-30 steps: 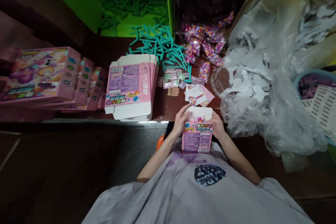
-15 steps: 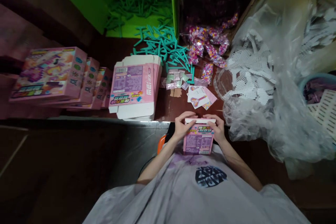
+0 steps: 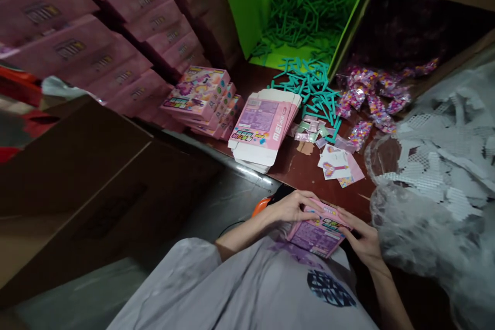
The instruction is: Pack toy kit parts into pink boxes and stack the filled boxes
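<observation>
A pink cardboard box point(image 3: 315, 234) with a purple printed panel is held close against my shirt, its near end towards my body. My left hand point(image 3: 296, 207) grips its upper left side, fingers over the top edge. On the opposite side my right hand point(image 3: 359, 234) is closed round the upper right corner. The pink top end of the box shows between my hands and looks closed. Just beyond it on the table lie several printed cards point(image 3: 338, 165). Small pale sachets point(image 3: 309, 129) sit behind these, beside a stack of flat, unfolded pink boxes point(image 3: 263, 121).
Teal plastic sticks point(image 3: 309, 82) spill from a bright green bin point(image 3: 242, 15). Bags of coloured beads point(image 3: 359, 87) lie to their right. Clear plastic bags hold white perforated pieces point(image 3: 436, 160). Filled pink boxes point(image 3: 197, 93) stand at left, before stacked pink cartons point(image 3: 127, 31). An open brown carton point(image 3: 77, 180) stands lower left.
The white flap at the box's top has gone down, and a pink printed end now shows. The view has swung left, and the box is tilted between my hands.
</observation>
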`<control>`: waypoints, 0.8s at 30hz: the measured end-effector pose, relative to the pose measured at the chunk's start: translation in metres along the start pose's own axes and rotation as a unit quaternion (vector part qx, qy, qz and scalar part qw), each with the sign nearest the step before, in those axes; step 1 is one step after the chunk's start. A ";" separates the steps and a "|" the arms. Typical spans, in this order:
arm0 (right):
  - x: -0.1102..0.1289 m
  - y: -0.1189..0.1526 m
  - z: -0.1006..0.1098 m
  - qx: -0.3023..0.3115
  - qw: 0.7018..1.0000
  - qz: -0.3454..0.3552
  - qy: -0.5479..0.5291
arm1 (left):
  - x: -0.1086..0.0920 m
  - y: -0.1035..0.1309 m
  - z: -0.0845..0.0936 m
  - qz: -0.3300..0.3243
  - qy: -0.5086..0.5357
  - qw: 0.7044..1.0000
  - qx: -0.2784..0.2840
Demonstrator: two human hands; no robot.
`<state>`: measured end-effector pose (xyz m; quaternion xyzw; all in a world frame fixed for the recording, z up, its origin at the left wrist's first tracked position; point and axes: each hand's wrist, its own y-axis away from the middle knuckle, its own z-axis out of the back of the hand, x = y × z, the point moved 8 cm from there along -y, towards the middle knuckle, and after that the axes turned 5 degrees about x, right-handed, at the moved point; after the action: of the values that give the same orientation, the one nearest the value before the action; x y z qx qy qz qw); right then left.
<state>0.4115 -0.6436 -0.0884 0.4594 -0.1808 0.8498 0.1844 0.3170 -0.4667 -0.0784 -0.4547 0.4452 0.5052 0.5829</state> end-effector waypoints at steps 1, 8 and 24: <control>0.002 -0.002 -0.001 -0.003 1.000 -0.002 0.001 | 0.002 0.001 0.001 0.003 0.006 1.000 -0.004; 0.002 -0.029 0.005 -0.017 0.978 -0.090 -0.185 | 0.020 0.014 0.029 0.014 0.022 0.986 -0.163; 0.010 -0.005 0.009 -0.053 0.997 0.034 -0.035 | -0.081 0.043 0.055 -0.070 -0.267 0.955 -0.108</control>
<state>0.4150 -0.6420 -0.0745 0.4724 -0.2477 0.8280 0.1730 0.2704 -0.4240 0.0081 -0.3936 0.1830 0.6109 0.6621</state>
